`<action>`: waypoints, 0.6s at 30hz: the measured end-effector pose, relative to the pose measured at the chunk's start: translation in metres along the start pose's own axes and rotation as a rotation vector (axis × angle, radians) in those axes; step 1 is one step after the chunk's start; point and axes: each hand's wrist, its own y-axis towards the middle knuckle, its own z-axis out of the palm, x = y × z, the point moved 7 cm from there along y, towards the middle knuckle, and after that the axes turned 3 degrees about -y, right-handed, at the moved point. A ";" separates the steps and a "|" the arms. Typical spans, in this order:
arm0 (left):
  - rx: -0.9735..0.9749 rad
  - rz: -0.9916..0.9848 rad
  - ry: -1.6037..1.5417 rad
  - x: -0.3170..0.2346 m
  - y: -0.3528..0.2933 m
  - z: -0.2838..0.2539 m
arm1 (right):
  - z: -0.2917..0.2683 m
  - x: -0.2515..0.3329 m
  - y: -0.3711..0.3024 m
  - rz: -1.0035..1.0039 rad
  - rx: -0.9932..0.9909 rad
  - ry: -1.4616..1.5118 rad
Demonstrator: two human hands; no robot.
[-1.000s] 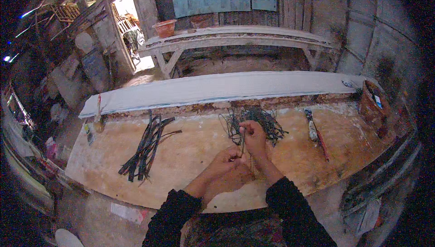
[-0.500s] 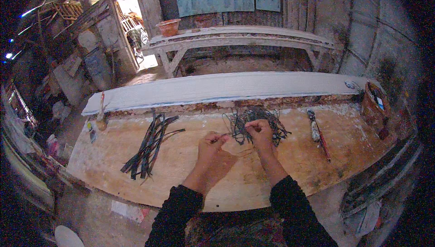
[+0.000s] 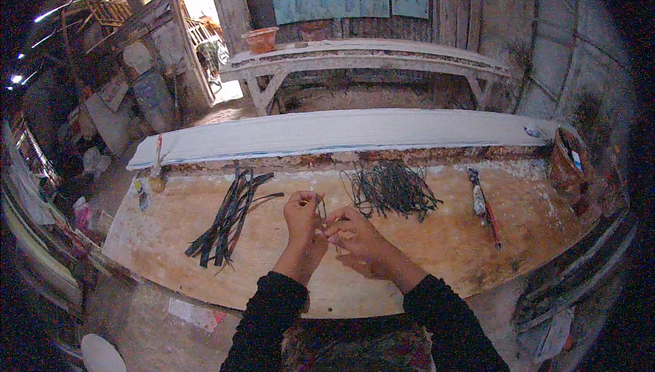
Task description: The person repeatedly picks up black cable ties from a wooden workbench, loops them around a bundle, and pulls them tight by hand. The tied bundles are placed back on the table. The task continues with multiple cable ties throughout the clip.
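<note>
Over the middle of the board, my left hand (image 3: 303,219) pinches a thin dark strip (image 3: 323,208) that stands up in a narrow loop. My right hand (image 3: 360,241) meets it from the right, its fingertips closed on the lower part of the same strip. The fingers partly hide the strip. Flat black strips (image 3: 225,225) lie crossed in a loose bundle to the left of my hands. Beyond my right hand is a tangled heap of thin, dark, looped strips (image 3: 396,191).
A long white plank (image 3: 341,130) runs along the back of the wooden board (image 3: 437,263). At the right lie a knife-like tool (image 3: 477,198) and a red stick (image 3: 492,227), near a clay pot (image 3: 566,164). A small brush (image 3: 157,160) stands at the left. Behind is a long bench (image 3: 368,62).
My right hand has come away from the dark heap, moving left and nearer to me, to meet my left hand. My left hand has shifted slightly left and turned upward.
</note>
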 end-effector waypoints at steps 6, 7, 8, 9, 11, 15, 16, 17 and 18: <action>0.068 0.122 0.019 0.011 0.003 0.007 | -0.017 -0.033 0.006 0.006 -0.102 -0.114; 0.079 0.167 0.141 0.010 0.003 0.009 | -0.020 -0.035 0.005 0.031 -0.125 -0.103; 0.113 0.122 0.055 0.021 0.006 0.009 | -0.021 -0.033 0.004 0.034 -0.145 -0.095; 0.141 0.080 -0.028 0.032 0.010 0.009 | -0.023 -0.030 0.004 0.054 -0.156 -0.096; 0.161 -0.010 -0.135 0.047 0.012 0.009 | -0.028 -0.026 0.005 0.121 -0.183 -0.115; 0.186 -0.065 -0.161 0.056 0.010 0.010 | -0.044 -0.025 0.008 0.016 -0.272 -0.160; 0.200 -0.057 -0.161 0.057 0.011 0.009 | -0.048 -0.026 0.009 -0.024 -0.317 -0.163; 0.224 -0.055 -0.165 0.052 0.008 0.014 | -0.054 -0.026 0.008 -0.057 -0.370 -0.174; 0.241 -0.066 -0.178 0.049 0.006 0.017 | -0.060 -0.026 0.007 -0.092 -0.422 -0.184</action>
